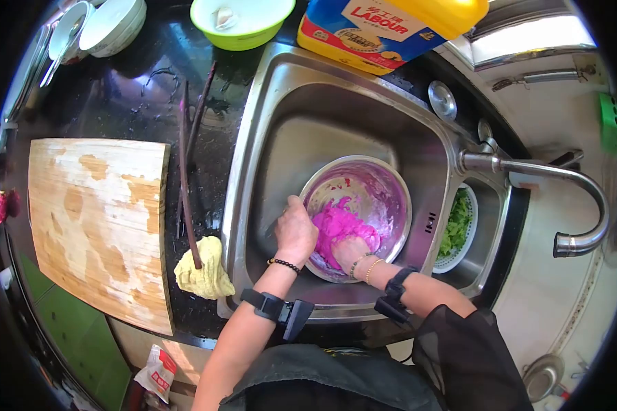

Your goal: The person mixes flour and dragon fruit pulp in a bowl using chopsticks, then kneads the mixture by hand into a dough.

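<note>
A steel bowl [399,181] sits in the large sink basin, its inner wall smeared with pink. Inside it lies a lump of sticky, bright pink dough [336,225]. My left hand [297,229] is closed on the bowl's left rim, the fingertips partly hidden. Pressed into the near side of the dough is my right hand [350,251], its fingers curled and largely sunk in the pink mass. Left of the sink, a ball of yellow dough [206,272] rests on the black counter, with a dark stick's end against it.
A wooden board [99,226] lies on the left counter. Two dark sticks [197,120] lie beside it. At the back stand a green bowl [243,40], a yellow jug [380,31] and white bowls [114,27]. The faucet [586,183] arches over the right, near greens [456,226] in a colander.
</note>
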Tool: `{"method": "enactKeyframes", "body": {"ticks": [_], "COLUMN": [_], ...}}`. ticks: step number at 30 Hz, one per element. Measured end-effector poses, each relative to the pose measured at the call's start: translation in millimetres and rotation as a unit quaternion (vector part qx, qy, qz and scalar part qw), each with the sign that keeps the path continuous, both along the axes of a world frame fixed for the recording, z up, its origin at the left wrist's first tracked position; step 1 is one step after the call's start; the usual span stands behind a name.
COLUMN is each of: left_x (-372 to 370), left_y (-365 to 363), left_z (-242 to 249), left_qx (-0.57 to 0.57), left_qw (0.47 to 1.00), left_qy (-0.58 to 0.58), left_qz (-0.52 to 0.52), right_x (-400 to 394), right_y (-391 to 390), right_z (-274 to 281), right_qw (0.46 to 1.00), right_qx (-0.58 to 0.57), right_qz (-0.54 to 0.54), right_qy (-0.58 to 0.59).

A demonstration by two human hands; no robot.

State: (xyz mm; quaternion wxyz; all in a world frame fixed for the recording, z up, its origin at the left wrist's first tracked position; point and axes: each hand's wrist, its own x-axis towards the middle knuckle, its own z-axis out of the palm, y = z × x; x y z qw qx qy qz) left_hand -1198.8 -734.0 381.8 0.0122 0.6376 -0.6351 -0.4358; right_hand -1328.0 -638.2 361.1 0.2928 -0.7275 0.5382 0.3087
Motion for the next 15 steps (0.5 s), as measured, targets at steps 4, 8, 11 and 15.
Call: {"method": "enactKeyframes", "body": {"ticks": [4,8,11,15], "left_x": [1,3,2,3], "left_y": [3,5,5,0], "left_z": [-4,-7,-10,-4], "left_qx": [-0.013,-0.025,-0.026,0.0], "left_qw": [1.0,0.999,1.0,1.0], "left_qy": [0.009,0.022,0.014,0.006], "left_qz": [-0.007,-0.003,-0.004,-0.015], "right_x": [16,19,14,-5], "right_y": [-17,-30,-40,-50], "right_z": [-17,-32,-44,-30], "right_qw": [0.995,0.988,0.983,0.991], "right_qx": [0.053,0.053,0.035,0.04], "right_qz": [-0.036,-0.102,-0.155,-0.121], "right_qy": [0.082,0.104,0.093,0.041]}}
